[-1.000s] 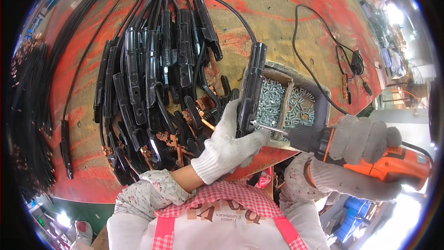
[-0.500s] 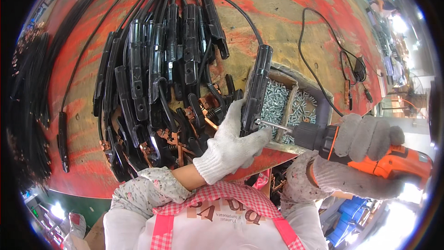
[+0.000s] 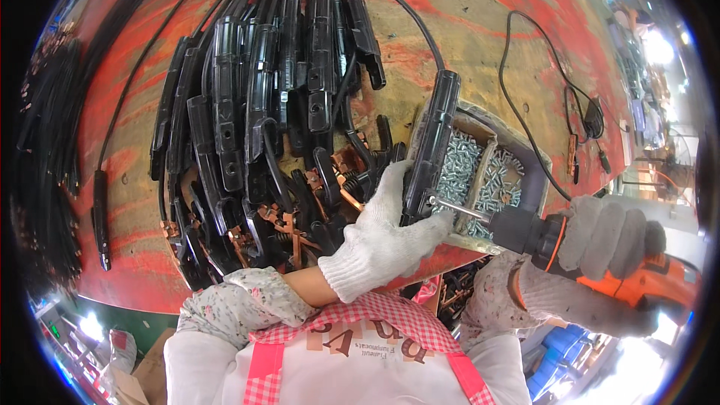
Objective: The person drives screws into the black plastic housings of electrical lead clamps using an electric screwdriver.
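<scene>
My left hand (image 3: 386, 236), in a white knit glove, grips the lower part of a black welding electrode holder handle (image 3: 436, 135). A black cable runs out of its upper end. My right hand (image 3: 609, 238), in a grey-stained glove, is wrapped round an orange and black power screwdriver (image 3: 637, 281). The thin metal bit (image 3: 469, 211) points left, its tip at the side of the handle's lower end, close to my left fingers. Whether a screw sits at the tip is too small to tell. Just behind, a divided box (image 3: 541, 161) holds silver screws (image 3: 459, 169).
Left of my hands lies a dense heap of black electrode holders (image 3: 229, 116) with copper jaws. A bundle of black cables (image 3: 52, 157) hangs at the far left. On the right, a thin cord (image 3: 502, 67) loops over the worn red table (image 3: 465, 22) toward the screwdriver.
The whole view has shifted slightly. Both hands keep their hold on the handle and the power screwdriver, and the bit stays at the handle's lower end.
</scene>
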### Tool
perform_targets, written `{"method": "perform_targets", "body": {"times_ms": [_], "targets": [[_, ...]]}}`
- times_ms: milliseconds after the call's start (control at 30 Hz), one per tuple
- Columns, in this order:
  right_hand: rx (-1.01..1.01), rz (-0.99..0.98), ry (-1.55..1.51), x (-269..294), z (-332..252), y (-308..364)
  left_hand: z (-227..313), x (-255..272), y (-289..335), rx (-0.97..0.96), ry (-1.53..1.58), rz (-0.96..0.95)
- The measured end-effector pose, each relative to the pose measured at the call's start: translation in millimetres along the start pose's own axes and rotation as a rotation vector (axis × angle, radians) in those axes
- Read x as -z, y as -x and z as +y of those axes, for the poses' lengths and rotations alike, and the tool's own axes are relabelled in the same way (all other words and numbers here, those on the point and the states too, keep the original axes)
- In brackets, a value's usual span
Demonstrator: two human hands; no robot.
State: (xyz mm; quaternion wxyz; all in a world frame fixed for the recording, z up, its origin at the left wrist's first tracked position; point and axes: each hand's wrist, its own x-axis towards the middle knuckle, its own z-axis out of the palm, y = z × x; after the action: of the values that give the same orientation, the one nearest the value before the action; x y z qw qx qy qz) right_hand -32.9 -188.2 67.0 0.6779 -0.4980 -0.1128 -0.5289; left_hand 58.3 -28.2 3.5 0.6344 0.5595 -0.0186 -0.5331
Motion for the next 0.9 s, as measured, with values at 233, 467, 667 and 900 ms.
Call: {"method": "perform_targets", "body": {"times_ms": [233,467,667,900], "targets": [[-0.092,-0.087,-0.113,-6.2,4.7,-6.4,-1.8,0.0,-0.9,-0.017,0.002,-0.005],[-0.189,-0.169,-0.237,-17.6,15.9,-16.6,-8.0,1.7,-3.4,-0.075,0.009,-0.024],[-0.337,-0.211,-0.279,-22.0,23.0,-32.2,0.3,3.4,0.0,-0.006,0.006,-0.029],[-0.364,-0.106,-0.127,-6.9,28.4,-36.5,-6.4,-1.2,-1.5,-0.051,0.039,-0.006]]}}
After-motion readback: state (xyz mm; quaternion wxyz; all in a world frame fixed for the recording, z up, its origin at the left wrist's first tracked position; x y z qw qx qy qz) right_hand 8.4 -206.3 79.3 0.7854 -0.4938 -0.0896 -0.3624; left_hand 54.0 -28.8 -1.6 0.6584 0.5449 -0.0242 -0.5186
